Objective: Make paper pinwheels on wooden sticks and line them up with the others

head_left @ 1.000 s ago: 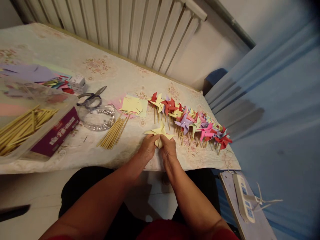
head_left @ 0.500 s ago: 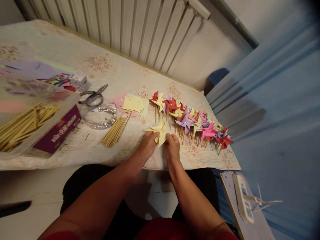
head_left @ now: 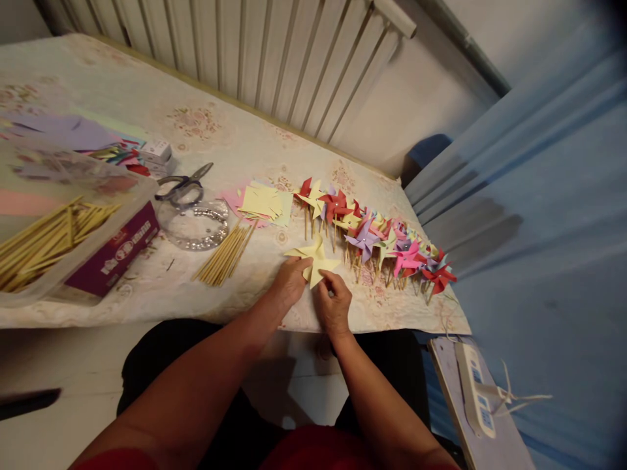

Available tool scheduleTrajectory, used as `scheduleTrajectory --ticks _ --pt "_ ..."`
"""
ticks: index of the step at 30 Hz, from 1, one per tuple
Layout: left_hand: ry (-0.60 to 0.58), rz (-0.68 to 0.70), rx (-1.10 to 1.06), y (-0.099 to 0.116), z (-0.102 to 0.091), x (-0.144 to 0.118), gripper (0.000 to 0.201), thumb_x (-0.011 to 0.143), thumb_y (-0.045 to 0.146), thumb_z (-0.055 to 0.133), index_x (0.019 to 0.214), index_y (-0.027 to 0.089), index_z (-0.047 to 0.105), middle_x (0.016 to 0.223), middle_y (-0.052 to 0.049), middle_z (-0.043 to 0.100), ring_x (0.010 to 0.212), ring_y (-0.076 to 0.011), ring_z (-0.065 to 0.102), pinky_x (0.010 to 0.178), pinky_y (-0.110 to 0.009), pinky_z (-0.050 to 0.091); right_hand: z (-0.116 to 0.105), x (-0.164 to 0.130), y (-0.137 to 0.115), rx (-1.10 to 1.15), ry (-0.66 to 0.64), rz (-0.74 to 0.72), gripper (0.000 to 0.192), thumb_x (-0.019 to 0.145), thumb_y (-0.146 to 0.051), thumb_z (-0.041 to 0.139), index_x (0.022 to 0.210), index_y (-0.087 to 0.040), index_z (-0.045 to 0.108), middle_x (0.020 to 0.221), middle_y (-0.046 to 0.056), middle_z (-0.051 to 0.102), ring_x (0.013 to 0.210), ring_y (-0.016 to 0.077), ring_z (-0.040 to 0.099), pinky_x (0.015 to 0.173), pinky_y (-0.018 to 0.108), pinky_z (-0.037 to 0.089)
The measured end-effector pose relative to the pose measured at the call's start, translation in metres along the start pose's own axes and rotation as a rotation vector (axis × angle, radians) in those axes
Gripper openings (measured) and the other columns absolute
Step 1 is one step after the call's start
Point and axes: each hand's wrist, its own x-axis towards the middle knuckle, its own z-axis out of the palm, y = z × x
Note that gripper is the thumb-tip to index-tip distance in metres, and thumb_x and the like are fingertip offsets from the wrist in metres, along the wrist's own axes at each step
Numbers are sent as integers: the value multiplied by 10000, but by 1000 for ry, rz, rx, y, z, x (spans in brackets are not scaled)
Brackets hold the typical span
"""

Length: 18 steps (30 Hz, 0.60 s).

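A pale yellow paper pinwheel [head_left: 317, 258] with folded, pointed blades is held just above the table's front part. My left hand [head_left: 292, 279] grips its left side, thumb on top of the paper. At its lower right edge, my right hand [head_left: 334, 301] is curled, thumb and forefinger closed against the lower blade. Finished pinwheels on sticks [head_left: 365, 240], in red, purple, pink and yellow, stand packed together to the right of my hands. To the left lie a bundle of thin wooden sticks [head_left: 226, 253] and a stack of yellow paper squares [head_left: 262, 201].
A clear round dish of small shiny pieces [head_left: 196, 228] sits beside scissors [head_left: 185, 186]. On the left stands a plastic box of sticks [head_left: 126, 247]. A radiator [head_left: 264, 59] is behind the table, a blue curtain [head_left: 539, 196] at right, a power strip [head_left: 476, 390] below.
My right hand has shifted from the pinwheel's right blade down and left to its lower blade. The left hand keeps its hold, and the pinwheel has barely moved.
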Motion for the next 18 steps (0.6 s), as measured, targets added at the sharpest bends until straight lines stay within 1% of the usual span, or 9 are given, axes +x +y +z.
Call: scheduleTrajectory --ticks 3,6,8,10,13,18 --pt "0 -2 -7 0 0 -1 83 650 204 622 666 210 541 630 19 597 727 -169 621 673 -264 464 3 3 -1 18 9 32 186 805 -240 592 930 -250 730 812 7 648 731 160 565 753 289 455" --pt "-5 5 -20 0 0 -2 112 638 198 636 628 208 525 611 24 579 655 -144 574 632 -248 437 6 6 -7 101 3 151 123 813 -306 612 852 -230 701 697 -21 632 589 136 548 633 268 449" --pt "-16 9 -27 0 0 -3 145 622 210 660 605 204 516 592 28 564 587 -125 526 586 -242 414 8 9 -14 149 -17 221 145 822 -346 607 800 -217 671 600 -48 588 510 122 520 567 255 430" --pt "-25 13 -25 -1 0 -3 180 610 234 686 589 200 511 570 30 548 543 -115 492 550 -243 393 9 12 -21 179 -19 260 175 819 -363 600 750 -208 640 548 -62 554 475 114 505 526 246 412" --pt "-42 22 -17 -5 -2 -2 218 599 267 715 584 192 511 548 31 534 513 -115 483 520 -249 377 10 16 -28 212 -1 327 195 790 -377 610 711 -199 612 530 -63 554 436 107 490 472 239 387" --pt "-76 29 -10 -11 -5 1 222 587 287 735 605 178 542 545 23 554 488 -122 483 482 -257 358 13 21 -30 241 43 403 197 751 -380 630 694 -193 605 508 -60 551 406 100 468 430 230 346"
